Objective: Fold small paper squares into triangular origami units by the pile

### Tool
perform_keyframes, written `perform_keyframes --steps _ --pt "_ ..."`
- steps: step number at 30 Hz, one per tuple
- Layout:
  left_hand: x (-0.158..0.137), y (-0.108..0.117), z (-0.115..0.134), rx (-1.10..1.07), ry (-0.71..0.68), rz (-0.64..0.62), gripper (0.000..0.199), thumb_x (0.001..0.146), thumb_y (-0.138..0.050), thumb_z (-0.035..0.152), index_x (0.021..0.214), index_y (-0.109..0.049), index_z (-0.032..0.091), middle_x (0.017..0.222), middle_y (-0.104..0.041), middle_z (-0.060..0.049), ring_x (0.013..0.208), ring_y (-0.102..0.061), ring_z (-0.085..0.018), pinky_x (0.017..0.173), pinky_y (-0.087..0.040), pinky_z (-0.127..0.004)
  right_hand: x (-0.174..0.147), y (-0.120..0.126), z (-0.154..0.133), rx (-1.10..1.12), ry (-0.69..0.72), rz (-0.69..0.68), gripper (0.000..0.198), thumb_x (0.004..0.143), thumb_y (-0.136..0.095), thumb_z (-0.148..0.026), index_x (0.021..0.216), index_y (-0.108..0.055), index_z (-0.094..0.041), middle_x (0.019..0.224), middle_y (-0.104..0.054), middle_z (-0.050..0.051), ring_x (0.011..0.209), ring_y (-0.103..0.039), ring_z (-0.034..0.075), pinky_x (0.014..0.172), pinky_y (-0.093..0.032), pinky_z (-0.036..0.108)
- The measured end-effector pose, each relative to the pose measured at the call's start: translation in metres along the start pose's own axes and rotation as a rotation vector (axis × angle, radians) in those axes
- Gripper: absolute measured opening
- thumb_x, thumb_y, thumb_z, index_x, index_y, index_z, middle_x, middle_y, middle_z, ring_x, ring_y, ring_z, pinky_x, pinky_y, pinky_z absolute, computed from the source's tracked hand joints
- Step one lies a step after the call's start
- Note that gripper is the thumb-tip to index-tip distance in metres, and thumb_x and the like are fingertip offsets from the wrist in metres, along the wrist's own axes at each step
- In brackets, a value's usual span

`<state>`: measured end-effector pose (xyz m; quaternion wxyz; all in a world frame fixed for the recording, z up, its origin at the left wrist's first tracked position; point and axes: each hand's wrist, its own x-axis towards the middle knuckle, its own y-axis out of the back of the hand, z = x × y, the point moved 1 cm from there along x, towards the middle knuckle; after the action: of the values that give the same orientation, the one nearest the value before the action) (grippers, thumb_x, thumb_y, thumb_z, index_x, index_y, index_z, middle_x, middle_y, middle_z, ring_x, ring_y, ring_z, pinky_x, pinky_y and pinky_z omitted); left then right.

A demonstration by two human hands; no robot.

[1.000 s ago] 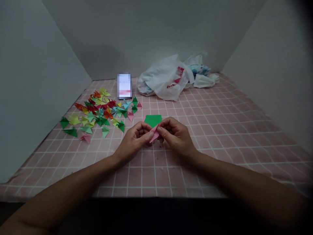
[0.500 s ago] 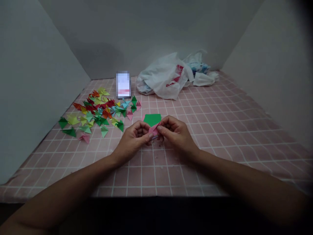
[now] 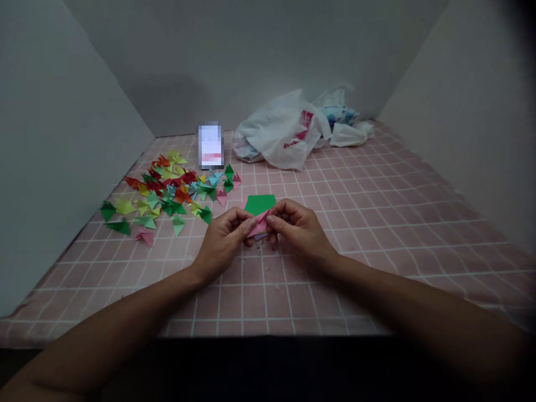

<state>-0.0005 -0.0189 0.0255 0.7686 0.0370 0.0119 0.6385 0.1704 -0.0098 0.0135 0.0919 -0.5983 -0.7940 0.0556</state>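
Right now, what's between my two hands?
In the head view, a folded pink paper sits between your left hand and right hand, pinched by both; a purplish edge shows below it, and green paper lies just beyond.

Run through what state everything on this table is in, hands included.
Left hand: pinching the pink paper.
Right hand: pinching the same paper.
Pink paper: folded, held between both hands.
Green paper: flat, partly hidden behind the hands.
Small paper pieces: folded, scattered in a loose cluster.
Phone: screen lit, contents pixelated.
White plastic bag: crumpled.
Tablecloth: spread out, slightly rippled.
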Motion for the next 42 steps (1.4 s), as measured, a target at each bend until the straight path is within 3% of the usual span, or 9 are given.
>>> perform_keyframes --steps 11,20,28,33,36,42 --pt "-0.0001 0.002 -0.0003 0.119 -0.06 -0.031 0.019 0.089 -0.065 0.032 0.078 -0.064 0.016 0.064 -0.059 0.002 0.057 -0.053 -0.009 0.055 -0.042 -0.021 0.0002 0.002 -0.001 -0.07 0.002 0.022 0.019 0.087 -0.069 -0.032 0.078 -0.058 -0.019 0.061 -0.061 -0.004 0.049 -0.056 0.011 0.048 -0.044 0.025" --pt "0.0016 0.0019 0.0013 0.036 0.044 -0.038 0.02 0.084 -0.069 0.035 0.078 -0.065 0.016 0.065 -0.061 0.002 0.058 -0.054 -0.01 0.058 -0.045 -0.022 0.0006 0.0007 -0.0003 -0.072 -0.014 0.035 0.023 0.085 -0.07 -0.036 0.076 -0.056 -0.02 0.059 -0.06 -0.005 0.044 -0.054 0.01 0.044 -0.043 0.024" --pt "0.0027 0.0016 0.0022 0.056 0.048 -0.068 0.02 0.081 -0.071 0.034 0.076 -0.066 0.015 0.061 -0.063 0.002 0.054 -0.056 -0.01 0.054 -0.045 -0.021 0.0006 0.0005 -0.0004 -0.107 -0.001 0.026 0.023 0.086 -0.069 -0.034 0.075 -0.055 -0.021 0.055 -0.057 -0.006 0.043 -0.053 0.01 0.043 -0.041 0.023" --pt "0.0026 0.0022 0.002 0.074 0.01 0.049 0.019 0.084 -0.07 0.031 0.074 -0.063 0.016 0.059 -0.062 0.002 0.053 -0.056 -0.009 0.054 -0.044 -0.02 0.0 -0.0008 0.0005 -0.058 -0.017 0.014 0.024 0.084 -0.072 -0.039 0.086 -0.057 -0.021 0.065 -0.06 -0.005 0.046 -0.053 0.009 0.044 -0.043 0.023" --pt "0.002 0.003 0.0024 0.042 -0.003 0.08 0.02 0.085 -0.069 0.031 0.074 -0.062 0.016 0.061 -0.061 0.002 0.055 -0.057 -0.009 0.056 -0.046 -0.021 -0.0004 -0.0007 0.0021 -0.095 -0.078 -0.029 0.024 0.085 -0.071 -0.039 0.079 -0.057 -0.019 0.059 -0.058 -0.005 0.047 -0.052 0.009 0.045 -0.04 0.023" --pt "0.0015 0.0036 0.0003 -0.03 0.042 -0.004 0.02 0.085 -0.07 0.033 0.077 -0.064 0.015 0.066 -0.064 0.001 0.059 -0.06 -0.01 0.06 -0.051 -0.023 -0.0013 -0.0003 0.0023 -0.075 -0.098 -0.033 0.028 0.085 -0.069 -0.038 0.07 -0.056 -0.019 0.054 -0.056 -0.005 0.047 -0.05 0.009 0.048 -0.039 0.023"
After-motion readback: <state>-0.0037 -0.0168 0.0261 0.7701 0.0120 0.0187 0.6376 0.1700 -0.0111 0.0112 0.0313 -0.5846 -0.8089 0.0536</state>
